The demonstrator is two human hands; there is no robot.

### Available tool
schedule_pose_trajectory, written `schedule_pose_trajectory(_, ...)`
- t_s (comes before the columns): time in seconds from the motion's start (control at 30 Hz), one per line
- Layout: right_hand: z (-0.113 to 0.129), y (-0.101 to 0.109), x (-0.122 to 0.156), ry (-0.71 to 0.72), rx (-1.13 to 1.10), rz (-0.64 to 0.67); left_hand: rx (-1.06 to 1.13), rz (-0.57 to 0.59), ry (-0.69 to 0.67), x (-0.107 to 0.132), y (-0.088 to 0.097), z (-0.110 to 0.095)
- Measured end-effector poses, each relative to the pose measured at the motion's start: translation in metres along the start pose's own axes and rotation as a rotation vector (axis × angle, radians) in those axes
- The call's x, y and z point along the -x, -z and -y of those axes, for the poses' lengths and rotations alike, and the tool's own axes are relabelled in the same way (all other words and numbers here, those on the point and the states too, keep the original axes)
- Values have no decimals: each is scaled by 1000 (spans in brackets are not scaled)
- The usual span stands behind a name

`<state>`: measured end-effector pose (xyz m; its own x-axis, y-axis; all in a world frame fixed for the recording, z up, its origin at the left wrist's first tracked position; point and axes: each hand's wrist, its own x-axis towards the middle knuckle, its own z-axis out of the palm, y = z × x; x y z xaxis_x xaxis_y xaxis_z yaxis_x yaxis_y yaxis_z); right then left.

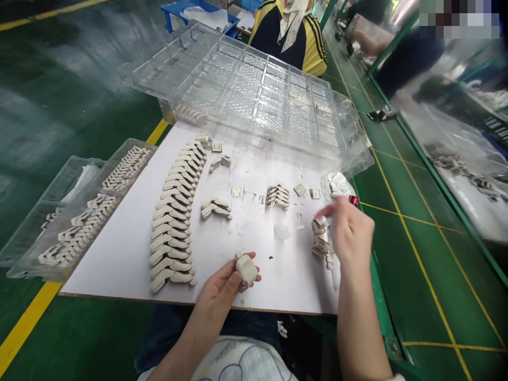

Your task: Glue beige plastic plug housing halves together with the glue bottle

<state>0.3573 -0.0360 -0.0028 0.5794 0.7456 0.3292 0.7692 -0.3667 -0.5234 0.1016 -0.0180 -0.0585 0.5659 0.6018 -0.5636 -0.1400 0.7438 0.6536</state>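
Observation:
My left hand (222,288) is closed around a small beige plastic block (246,269), held just above the front edge of the white board (127,248). My right hand (349,233) hovers over a short stack of beige parts (319,238) at the board's right side; its fingers are blurred by motion. A long curved row of beige angled pieces (174,211) runs down the board's left half. Small clusters of the same pieces (215,208) (278,196) lie mid-board.
A large clear compartment tray (254,90) stands at the board's far end. Clear trays (79,211) with more beige pieces sit to the left. A crumpled plastic bag (337,183) lies at right. Another person in a yellow-and-black jacket (289,32) sits beyond. Green floor with yellow lines surrounds.

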Motion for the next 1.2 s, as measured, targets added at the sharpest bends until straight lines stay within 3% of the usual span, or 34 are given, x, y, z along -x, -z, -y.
schedule_pose_trajectory(0.1,-13,-28,-49,65,241,154,77,-37,28,-4,-2,-1)
schedule_pose_trajectory(0.23,-22,-61,-75,43,329,224,80,-13,22,-4,3,5)
schedule_pose_trajectory(0.3,-23,-64,-77,38,340,247,64,15,3,-5,7,8)
schedule_pose_trajectory(0.37,-21,-52,-72,52,322,255,65,47,-15,-6,10,9)
schedule_pose_trajectory(0.5,-2,-2,-29,149,46,94,97,105,-36,-4,13,7)
schedule_pose_trajectory(0.57,13,21,5,238,-139,95,95,184,-35,-1,12,4)
schedule_pose_trajectory(0.67,32,37,55,432,-292,263,133,408,-7,5,8,-1)
schedule_pose_trajectory(0.77,40,33,86,533,-316,429,202,563,30,10,3,-3)
schedule_pose_trajectory(0.87,35,20,97,467,-383,524,252,545,38,12,3,-2)
schedule_pose_trajectory(0.9,30,14,97,412,-413,503,264,523,43,13,4,0)
schedule_pose_trajectory(1.07,2,-26,78,43,-268,16,287,380,60,14,13,5)
schedule_pose_trajectory(1.2,0,-45,67,-30,-215,51,352,395,17,12,16,5)
